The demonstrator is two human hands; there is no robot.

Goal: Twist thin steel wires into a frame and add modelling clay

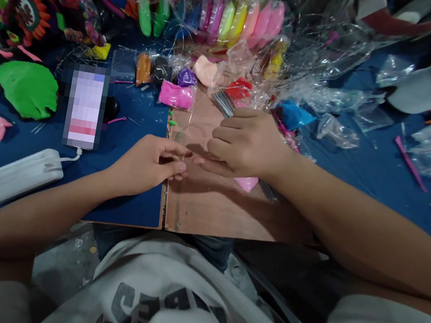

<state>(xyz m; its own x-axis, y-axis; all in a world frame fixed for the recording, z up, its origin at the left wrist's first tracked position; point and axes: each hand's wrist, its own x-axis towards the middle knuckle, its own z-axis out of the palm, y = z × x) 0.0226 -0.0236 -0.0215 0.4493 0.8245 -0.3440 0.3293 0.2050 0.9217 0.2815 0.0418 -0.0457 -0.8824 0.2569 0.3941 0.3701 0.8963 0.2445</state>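
My left hand (152,165) is held over the left edge of a brown board (207,212), thumb and fingers pinched together. A faint thin line, perhaps a wire, rises from its fingertips; what it holds is too small to make out. My right hand (245,144) is curled just to the right, one fingertip almost meeting the left fingers; anything in it is hidden. A bundle of thin grey wires (223,103) sticks out behind the right hand. Partly covered below that hand is a pink piece (246,183). A bright pink clay packet (177,95) lies behind the hands.
A phone (86,107) with a blurred screen connects by cable to a white power bank (21,177) at left. Green flattened clay (27,88) lies beyond. Coloured clay packs (233,21) and clear plastic bags (332,54) crowd the back. A purple stick (411,163) lies right.
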